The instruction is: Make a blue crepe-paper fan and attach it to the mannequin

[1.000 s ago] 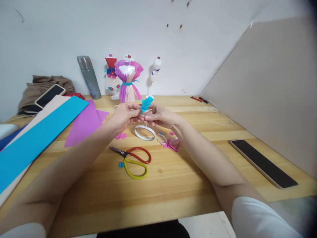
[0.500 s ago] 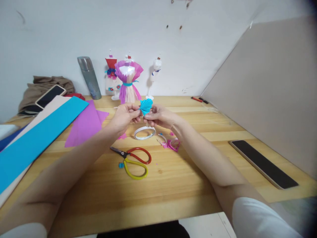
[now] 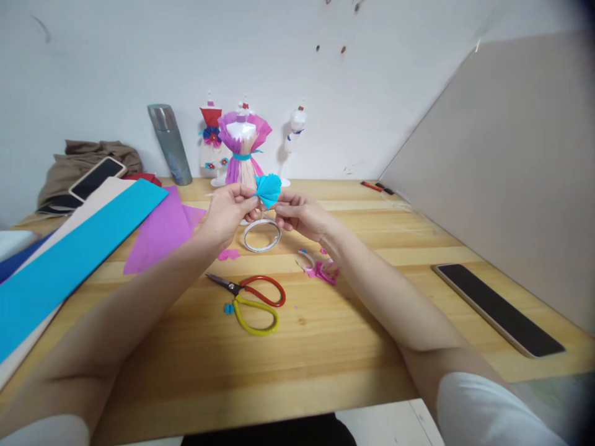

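Note:
A turquoise pleated paper fan [image 3: 268, 191], spread like a small shell, is held up over the middle of the table. My left hand [image 3: 227, 214] pinches its gathered left end. At the fan's right edge, my right hand [image 3: 302, 214] is closed with thumb and fingers against the paper; its exact hold is partly hidden. Just below the hands, a white roll of tape [image 3: 262, 236] hangs tilted, seemingly from a thin strip running up to the fingers. Scissors [image 3: 237, 290] with red and yellow handles lie nearer me, beside a small blue paper scrap [image 3: 229, 308].
Turquoise paper [image 3: 83, 266] and purple paper [image 3: 158, 232] lie at left. Behind stand a bottle [image 3: 171, 145] and small dress forms, one in a purple dress [image 3: 242, 145]. Pink scraps [image 3: 325, 272] lie right of centre; a dark flat phone-like slab [image 3: 499, 310] rests far right.
Both hands have moved slightly left and up with the turquoise fan, which now shows more spread. The tape roll has shifted up and left and tilted more upright.

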Available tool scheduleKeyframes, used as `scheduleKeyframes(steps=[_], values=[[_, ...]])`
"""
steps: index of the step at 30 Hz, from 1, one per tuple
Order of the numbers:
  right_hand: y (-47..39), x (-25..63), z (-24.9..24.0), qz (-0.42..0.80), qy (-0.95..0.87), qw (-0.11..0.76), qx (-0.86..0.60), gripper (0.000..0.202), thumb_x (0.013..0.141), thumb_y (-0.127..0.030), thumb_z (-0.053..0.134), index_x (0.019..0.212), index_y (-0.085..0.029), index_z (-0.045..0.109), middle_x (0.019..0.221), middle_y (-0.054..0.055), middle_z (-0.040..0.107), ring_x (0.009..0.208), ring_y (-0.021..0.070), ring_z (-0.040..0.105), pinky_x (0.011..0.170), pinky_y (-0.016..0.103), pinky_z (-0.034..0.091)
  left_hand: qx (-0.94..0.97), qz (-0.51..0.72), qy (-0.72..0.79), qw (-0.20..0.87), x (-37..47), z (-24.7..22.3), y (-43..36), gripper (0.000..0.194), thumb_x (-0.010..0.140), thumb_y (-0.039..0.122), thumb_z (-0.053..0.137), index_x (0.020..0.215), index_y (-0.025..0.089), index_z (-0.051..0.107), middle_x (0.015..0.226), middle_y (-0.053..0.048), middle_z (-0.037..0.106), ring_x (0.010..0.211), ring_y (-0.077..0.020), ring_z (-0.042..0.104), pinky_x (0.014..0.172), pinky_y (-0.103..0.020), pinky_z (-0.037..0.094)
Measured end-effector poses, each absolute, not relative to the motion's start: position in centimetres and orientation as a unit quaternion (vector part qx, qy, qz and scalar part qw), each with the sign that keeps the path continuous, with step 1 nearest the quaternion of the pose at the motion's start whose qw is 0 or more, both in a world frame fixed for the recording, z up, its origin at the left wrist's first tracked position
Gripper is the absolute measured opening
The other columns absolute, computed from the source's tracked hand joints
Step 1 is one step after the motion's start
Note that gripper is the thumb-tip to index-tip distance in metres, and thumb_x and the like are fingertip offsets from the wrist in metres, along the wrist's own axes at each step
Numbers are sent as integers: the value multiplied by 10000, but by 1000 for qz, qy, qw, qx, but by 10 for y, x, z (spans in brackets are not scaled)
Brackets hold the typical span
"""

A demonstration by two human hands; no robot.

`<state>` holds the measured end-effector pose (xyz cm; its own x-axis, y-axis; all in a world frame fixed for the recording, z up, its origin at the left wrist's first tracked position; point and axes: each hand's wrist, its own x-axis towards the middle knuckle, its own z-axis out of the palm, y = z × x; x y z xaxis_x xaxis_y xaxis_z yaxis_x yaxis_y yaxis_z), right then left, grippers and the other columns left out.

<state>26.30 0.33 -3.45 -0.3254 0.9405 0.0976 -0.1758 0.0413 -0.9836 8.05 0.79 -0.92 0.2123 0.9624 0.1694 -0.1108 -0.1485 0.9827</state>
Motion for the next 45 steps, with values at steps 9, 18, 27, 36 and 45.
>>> scheduleKeyframes(steps=[9,18,27,36,45], values=[[7,260,-48,415,-691,374,-459,217,645,-224,777,840,-151,717,830,14,697,735,123,576,672,250,439,558,495,385,544,79,-8,7,208,767,30,736,705,164,590,457,64,563,436,-71,538,503,-191,415],[11,272,-47,569,-626,370,-384,347,634,-407,833,747,-155,622,550,-61,542,461,63,450,512,223,390,582,521,428,455,73,-9,23,233,797,6,658,690,180,545,498,68,569,470,-83,527,547,-226,413],[-21,258,-13,449,-722,291,-440,229,815,-377,677,740,-161,659,553,-48,485,521,91,429,505,240,332,615,538,446,365,72,-23,32,183,744,85,710,658,199,597,592,58,598,522,-88,549,539,-211,423],[-44,238,4,221,-803,238,-499,188,821,-219,580,645,-163,616,610,-13,553,602,115,466,595,273,314,602,498,456,427,73,-34,36,218,696,39,721,617,186,581,578,34,597,478,-90,514,495,-224,389],[-59,237,16,142,-813,205,-526,203,791,-153,597,590,-175,613,537,0,562,512,112,414,544,301,235,615,446,456,464,76,-37,29,198,722,22,717,615,164,631,533,20,593,449,-92,513,464,-209,396]])
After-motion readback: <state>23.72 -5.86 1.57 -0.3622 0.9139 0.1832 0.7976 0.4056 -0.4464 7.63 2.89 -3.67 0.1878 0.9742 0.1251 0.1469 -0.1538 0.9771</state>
